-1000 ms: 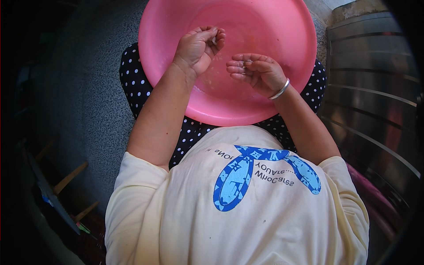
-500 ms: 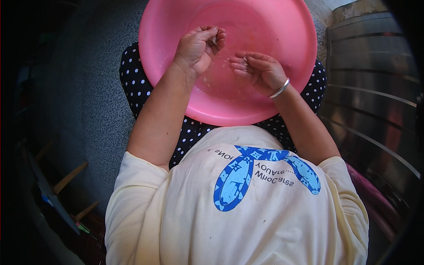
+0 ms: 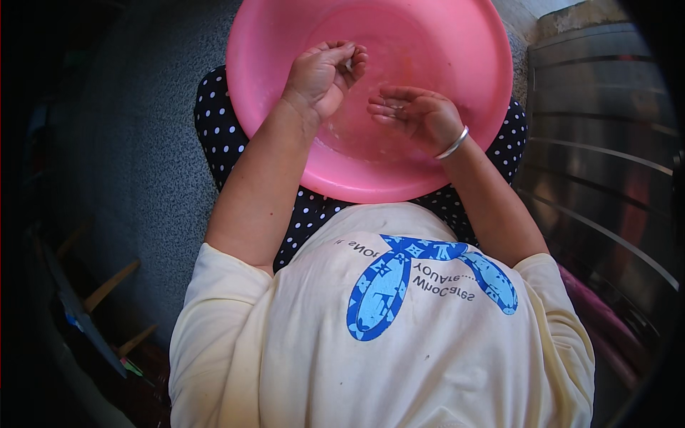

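Observation:
A wide pink plastic basin (image 3: 477, 53) rests on my lap, and both my hands are over it. My left hand (image 3: 321, 77) is closed, thumb against the curled fingers. A small whitish bit (image 3: 349, 65) shows between them, too small to name. To its right, my right hand (image 3: 422, 118) is turned palm up, fingers stretched out toward the left hand and thumb lifted. A tiny pale, shiny bit lies on its fingers; I cannot make out what it is. The two hands are apart. Wet-looking pale patches show on the basin's bottom.
Dark polka-dot trousers (image 3: 220, 128) cover my knees on either side of the basin. Metal panelling with horizontal bars (image 3: 599, 121) stands close on the right. Speckled grey floor (image 3: 157, 178) spreads on the left, with wooden legs (image 3: 113, 287) of a piece of furniture beyond.
The right thumb has lifted off the fingers it was pressing near, and that palm looks more open. My left hand keeps its closed pose, with hardly any shift.

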The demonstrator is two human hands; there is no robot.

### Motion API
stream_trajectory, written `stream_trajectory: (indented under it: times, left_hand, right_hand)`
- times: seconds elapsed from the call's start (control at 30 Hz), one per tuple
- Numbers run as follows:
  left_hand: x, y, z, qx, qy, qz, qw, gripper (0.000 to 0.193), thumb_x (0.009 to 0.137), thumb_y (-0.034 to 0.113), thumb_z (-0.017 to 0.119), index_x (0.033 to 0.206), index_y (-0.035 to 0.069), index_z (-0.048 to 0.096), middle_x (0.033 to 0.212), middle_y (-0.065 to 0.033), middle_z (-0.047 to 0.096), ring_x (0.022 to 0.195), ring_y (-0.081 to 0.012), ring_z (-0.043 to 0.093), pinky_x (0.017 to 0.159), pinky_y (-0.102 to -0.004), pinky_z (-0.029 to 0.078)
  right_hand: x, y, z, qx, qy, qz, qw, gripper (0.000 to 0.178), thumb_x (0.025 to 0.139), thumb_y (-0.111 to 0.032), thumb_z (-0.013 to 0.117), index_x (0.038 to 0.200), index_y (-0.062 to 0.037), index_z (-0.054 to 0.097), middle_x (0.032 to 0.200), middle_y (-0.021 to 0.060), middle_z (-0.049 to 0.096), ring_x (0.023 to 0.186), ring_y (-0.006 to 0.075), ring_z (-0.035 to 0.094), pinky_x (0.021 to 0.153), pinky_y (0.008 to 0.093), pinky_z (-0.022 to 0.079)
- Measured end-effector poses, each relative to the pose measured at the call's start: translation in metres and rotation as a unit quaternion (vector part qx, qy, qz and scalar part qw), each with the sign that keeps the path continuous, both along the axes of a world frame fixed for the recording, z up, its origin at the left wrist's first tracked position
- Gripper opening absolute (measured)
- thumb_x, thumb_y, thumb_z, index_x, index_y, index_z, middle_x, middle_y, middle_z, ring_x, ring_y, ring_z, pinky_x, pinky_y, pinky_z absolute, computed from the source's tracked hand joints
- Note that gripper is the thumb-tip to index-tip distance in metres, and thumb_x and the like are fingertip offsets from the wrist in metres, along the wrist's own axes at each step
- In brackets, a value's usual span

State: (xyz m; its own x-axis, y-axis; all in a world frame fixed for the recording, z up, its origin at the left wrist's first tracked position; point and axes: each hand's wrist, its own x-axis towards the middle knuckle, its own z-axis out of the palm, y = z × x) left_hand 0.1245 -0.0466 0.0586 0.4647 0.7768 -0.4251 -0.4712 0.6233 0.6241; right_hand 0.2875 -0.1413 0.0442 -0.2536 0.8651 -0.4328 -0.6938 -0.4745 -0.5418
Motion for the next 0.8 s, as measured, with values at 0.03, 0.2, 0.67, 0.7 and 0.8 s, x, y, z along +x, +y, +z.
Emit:
stream_trajectory:
  times: [0.03, 0.2, 0.67, 0.7, 0.8]
  left_hand:
    - [0.0005, -0.0002, -0.0003, 0.002, 0.002, 0.000, 1.000, 0.006, 0.082, 0.003, 0.045, 0.083, 0.001, 0.051, 0.082, -0.0090, 0.056, 0.075, -0.0146, 0.055, 0.066, -0.0241, 0.047]
    - [0.0003, -0.0009, -0.0024, -0.001, 0.002, 0.002, 1.000, 0.007, 0.082, 0.003, 0.045, 0.083, 0.000, 0.051, 0.082, -0.0092, 0.056, 0.075, -0.0147, 0.055, 0.067, -0.0242, 0.047]
    - [0.0008, -0.0008, -0.0015, -0.004, 0.003, 0.003, 1.000, 0.006, 0.082, 0.003, 0.045, 0.083, 0.000, 0.050, 0.082, -0.0095, 0.056, 0.074, -0.0149, 0.055, 0.066, -0.0242, 0.048]
    - [0.0009, -0.0007, -0.0006, -0.006, 0.001, 0.001, 1.000, 0.006, 0.082, 0.003, 0.045, 0.083, 0.000, 0.050, 0.082, -0.0095, 0.056, 0.074, -0.0150, 0.055, 0.066, -0.0243, 0.048]
    - [0.0021, -0.0006, -0.0006, -0.009, 0.000, 0.003, 1.000, 0.006, 0.081, 0.003, 0.046, 0.083, 0.000, 0.050, 0.081, -0.0095, 0.055, 0.074, -0.0151, 0.055, 0.066, -0.0246, 0.048]
  right_hand:
    - [0.0017, 0.0001, -0.0020, 0.000, -0.001, 0.000, 1.000, 0.042, 0.071, 0.006, 0.031, 0.112, 0.0157, 0.033, 0.111, 0.0278, 0.043, 0.102, 0.0328, 0.048, 0.090, 0.0377, 0.039]
    - [0.0024, 0.0011, -0.0044, 0.003, 0.065, -0.013, 0.998, 0.041, 0.071, 0.012, 0.032, 0.112, 0.0171, 0.030, 0.110, 0.0293, 0.041, 0.101, 0.0364, 0.047, 0.088, 0.0398, 0.041]
    - [-0.0001, -0.0002, -0.0065, -0.017, -0.042, -0.005, 0.999, 0.035, 0.076, 0.008, 0.036, 0.111, 0.0138, 0.035, 0.109, 0.0266, 0.045, 0.100, 0.0323, 0.050, 0.088, 0.0335, 0.042]
    - [0.0000, -0.0007, -0.0088, -0.005, -0.068, -0.006, 0.998, 0.034, 0.076, 0.007, 0.038, 0.110, 0.0129, 0.037, 0.109, 0.0257, 0.046, 0.098, 0.0322, 0.051, 0.088, 0.0333, 0.042]
    - [0.0029, -0.0030, -0.0106, 0.038, -0.352, 0.046, 0.934, 0.031, 0.077, 0.000, 0.043, 0.107, 0.0084, 0.043, 0.098, 0.0229, 0.053, 0.092, 0.0306, 0.054, 0.077, 0.0367, 0.048]
